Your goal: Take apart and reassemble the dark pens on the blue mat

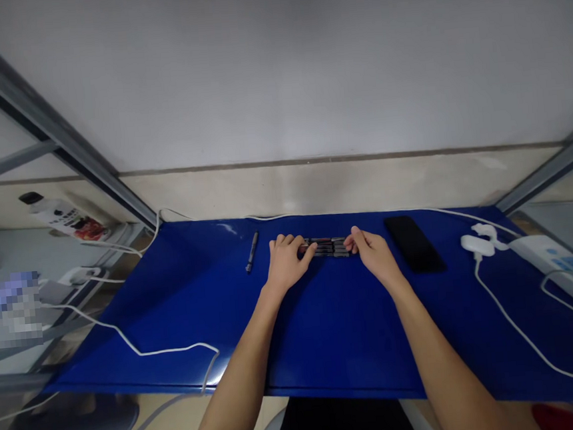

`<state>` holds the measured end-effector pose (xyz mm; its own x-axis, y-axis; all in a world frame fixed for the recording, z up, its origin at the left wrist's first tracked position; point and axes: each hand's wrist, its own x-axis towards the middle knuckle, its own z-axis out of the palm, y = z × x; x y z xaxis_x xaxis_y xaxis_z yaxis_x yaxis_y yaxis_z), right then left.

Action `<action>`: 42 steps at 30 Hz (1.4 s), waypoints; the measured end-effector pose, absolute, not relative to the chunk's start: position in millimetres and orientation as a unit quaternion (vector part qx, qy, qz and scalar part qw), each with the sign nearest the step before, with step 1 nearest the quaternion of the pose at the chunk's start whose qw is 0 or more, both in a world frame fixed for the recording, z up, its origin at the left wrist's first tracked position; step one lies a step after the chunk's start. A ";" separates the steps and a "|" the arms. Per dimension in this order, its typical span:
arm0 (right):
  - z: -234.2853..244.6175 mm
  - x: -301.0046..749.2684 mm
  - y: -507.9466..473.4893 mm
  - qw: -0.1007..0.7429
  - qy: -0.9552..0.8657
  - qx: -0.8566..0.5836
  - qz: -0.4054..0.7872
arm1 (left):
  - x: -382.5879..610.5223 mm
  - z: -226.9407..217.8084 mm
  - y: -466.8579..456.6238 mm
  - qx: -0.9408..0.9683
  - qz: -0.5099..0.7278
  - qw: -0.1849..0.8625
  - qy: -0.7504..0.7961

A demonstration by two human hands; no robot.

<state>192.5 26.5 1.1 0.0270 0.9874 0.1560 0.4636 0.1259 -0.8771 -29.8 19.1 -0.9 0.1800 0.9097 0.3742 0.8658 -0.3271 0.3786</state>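
Observation:
Several dark pens (325,246) lie side by side in a row on the blue desk (337,331), pointing left to right between my two hands. My left hand (289,260) is closed around their left ends, thumb on the near side and fingers on the far side, hiding those ends. At the right ends, my right hand (369,248) has its fingers curled in, with the fingertips against the pens. A single dark pen (252,252) lies apart, to the left of my left hand.
Right of my right hand lies a black phone (414,244). Further right are a white charger (477,245) with its cable and a white power strip (561,261). A white cable (168,350) crosses the desk's left side. A bottle (69,217) stands beyond the left frame post.

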 end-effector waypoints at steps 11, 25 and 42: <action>4.4 177.7 19.9 0.400 -0.642 -0.531 0.383 | -29.9 2.4 18.7 0.782 0.294 0.065 0.546; 5.7 180.9 20.0 0.433 -0.607 -0.552 0.372 | -33.4 -0.1 24.0 0.754 0.319 0.095 0.567; 8.1 177.2 18.2 0.457 -0.609 -0.511 0.399 | -30.8 -2.6 23.7 0.747 0.319 0.084 0.577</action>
